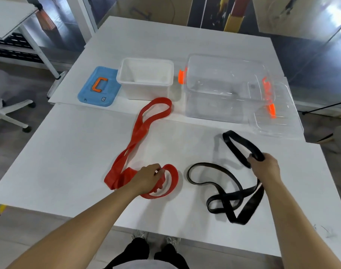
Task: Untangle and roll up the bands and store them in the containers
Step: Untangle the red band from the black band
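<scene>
Head view: hands grip red band point(138, 131) and black band point(231, 197).

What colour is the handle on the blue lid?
Orange. The handle sits on the blue lid, seen best in the head view.

Left hand point(149, 177) grips red band point(140, 131); right hand point(263, 166) grips black band point(224, 199).
</scene>
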